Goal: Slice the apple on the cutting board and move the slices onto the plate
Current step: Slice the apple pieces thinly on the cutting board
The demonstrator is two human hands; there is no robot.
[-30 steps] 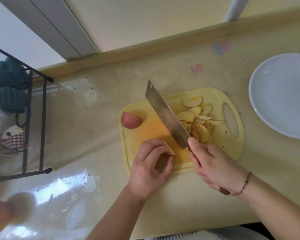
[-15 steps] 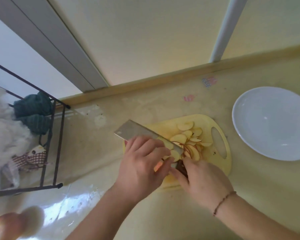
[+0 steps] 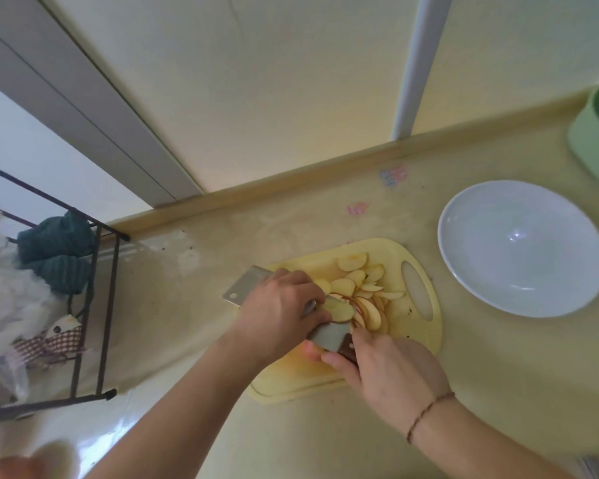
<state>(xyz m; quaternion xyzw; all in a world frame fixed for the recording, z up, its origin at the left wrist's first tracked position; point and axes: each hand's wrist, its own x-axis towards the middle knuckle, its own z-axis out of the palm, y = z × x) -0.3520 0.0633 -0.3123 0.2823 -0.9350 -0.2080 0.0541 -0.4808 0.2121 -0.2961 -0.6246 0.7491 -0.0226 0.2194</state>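
A yellow cutting board lies in the middle of the counter with several thin apple slices fanned over its right half. My right hand grips the handle of a cleaver, whose blade lies flat across the board. My left hand reaches over the blade, its fingers curled on a pale apple slice lying on the steel. The red apple piece is hidden behind my left hand. A white plate stands to the right of the board with nothing on it.
A black wire rack with teal cloth and plush items stands at the left. A pale green container sits at the far right by the wall. A blurred round object lies at the bottom left corner.
The cleaver has gone from upright and cutting to lying flat. My left hand left the apple piece at the board's front and moved up over the blade onto a slice.
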